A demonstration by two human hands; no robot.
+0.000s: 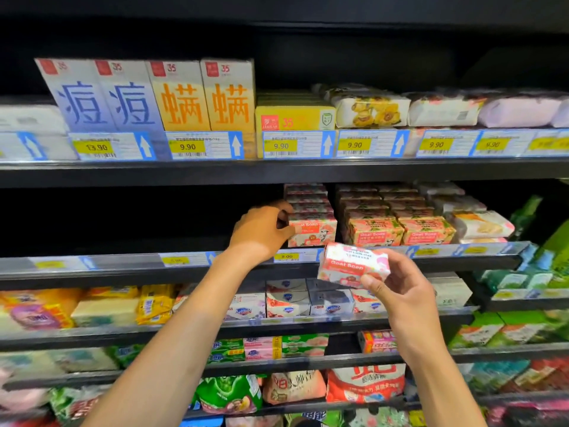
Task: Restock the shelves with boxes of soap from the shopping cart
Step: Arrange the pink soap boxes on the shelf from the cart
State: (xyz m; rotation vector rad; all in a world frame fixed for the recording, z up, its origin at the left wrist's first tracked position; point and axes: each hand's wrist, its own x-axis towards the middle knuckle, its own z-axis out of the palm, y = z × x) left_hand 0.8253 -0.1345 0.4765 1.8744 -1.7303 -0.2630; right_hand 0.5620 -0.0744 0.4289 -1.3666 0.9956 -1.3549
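Status: mid-restock.

- Right grip: thumb and fingertips pinch one Goat Soap box by its lower right end. The box is tilted, in the air in front of the shelf, just right of the 8.00 tag. Not yet placed.
- Left grip: reaches in at the left end of the stack, fingers curled onto the front box, thumb on its left edge. Looks like squaring or steadying it.
- Done, as far as visible: that stack sits several boxes high over the 8.00 tag, and two similar rows are full just to its right.
- Left: the held box goes on or beside the stack. The shelf to the left of the stack is dark and looks unfilled, so there is probably room for more.
- Cart is out of view, so I can't tell how many boxes remain.
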